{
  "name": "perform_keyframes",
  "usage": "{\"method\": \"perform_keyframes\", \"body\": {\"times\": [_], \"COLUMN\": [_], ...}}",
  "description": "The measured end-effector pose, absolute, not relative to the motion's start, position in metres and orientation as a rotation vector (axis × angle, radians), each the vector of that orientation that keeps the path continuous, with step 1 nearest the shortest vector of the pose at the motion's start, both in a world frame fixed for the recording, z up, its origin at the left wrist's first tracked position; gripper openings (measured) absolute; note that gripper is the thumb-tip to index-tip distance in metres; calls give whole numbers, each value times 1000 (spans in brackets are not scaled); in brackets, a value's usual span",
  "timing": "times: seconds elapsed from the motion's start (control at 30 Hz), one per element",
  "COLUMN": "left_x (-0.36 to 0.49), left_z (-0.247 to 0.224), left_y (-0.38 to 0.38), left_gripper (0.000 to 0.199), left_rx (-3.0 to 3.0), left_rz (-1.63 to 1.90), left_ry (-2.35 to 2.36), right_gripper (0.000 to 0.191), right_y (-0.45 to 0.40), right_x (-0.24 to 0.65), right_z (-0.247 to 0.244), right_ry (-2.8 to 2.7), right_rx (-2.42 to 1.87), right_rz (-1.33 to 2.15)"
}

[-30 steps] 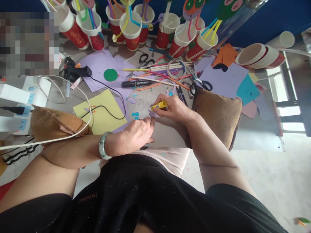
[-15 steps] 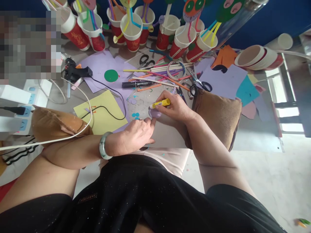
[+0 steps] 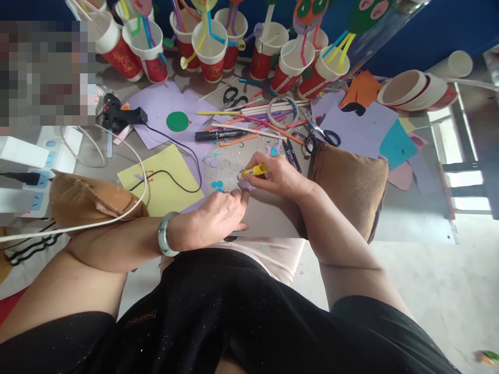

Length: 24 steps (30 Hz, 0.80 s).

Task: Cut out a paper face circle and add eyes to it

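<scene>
My right hand [image 3: 275,176] pinches a yellow glue stick [image 3: 255,171]. Its pale end points down-left at a small purple paper piece [image 3: 245,184], mostly covered by my fingers. My left hand [image 3: 220,218] is curled on the grey tabletop, its fingertips pressing at the near edge of that purple piece. A jade-coloured bangle [image 3: 163,235] circles the left wrist. Close by lie small blue paper discs [image 3: 217,184], pale purple discs [image 3: 212,163] and a black marker [image 3: 220,135].
Red-and-white paper cups [image 3: 209,47] with straws and paper figures stand along the back. Scissors [image 3: 327,136], loose straws and a roll of tape [image 3: 283,112] lie mid-table. A glue gun [image 3: 125,114] is at left; brown cushions [image 3: 346,192] flank my arms.
My right hand has shifted slightly left and down with the glue stick, now covering more of the purple piece. The left hand stays almost where it was.
</scene>
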<state>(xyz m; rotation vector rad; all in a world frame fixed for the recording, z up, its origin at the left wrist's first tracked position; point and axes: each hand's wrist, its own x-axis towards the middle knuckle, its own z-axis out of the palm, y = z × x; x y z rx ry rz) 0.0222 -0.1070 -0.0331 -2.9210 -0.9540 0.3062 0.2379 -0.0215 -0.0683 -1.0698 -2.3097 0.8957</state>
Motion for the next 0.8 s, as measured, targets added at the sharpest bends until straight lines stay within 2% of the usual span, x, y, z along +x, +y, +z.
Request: {"method": "perform_keyframes", "body": {"times": [0.07,0.2,0.47,0.63,0.8], "left_x": [23,23,20,21,19], "left_z": [-31,-29,-29,-34,-32], "left_y": [-107,-106,-107,-107,-108], "left_gripper": [88,85,83,87,84], "left_rx": [-2940,-2958,-2942,-2929,-2925], "left_rz": [355,421,382,347,322], "left_ry": [-982,-971,-947,-943,-939], "right_gripper": [15,15,14,10,16], "right_y": [-20,-14,-11,-13,-9], "right_x": [240,253,263,258,260], "right_z": [-69,-62,-50,-52,-58], "right_ry": [-2250,-2121,-2371,-2436,-2349], "right_rx": [-1128,-1169,-1055,-1085,-1173], "right_rz": [802,692,957,935,883]}}
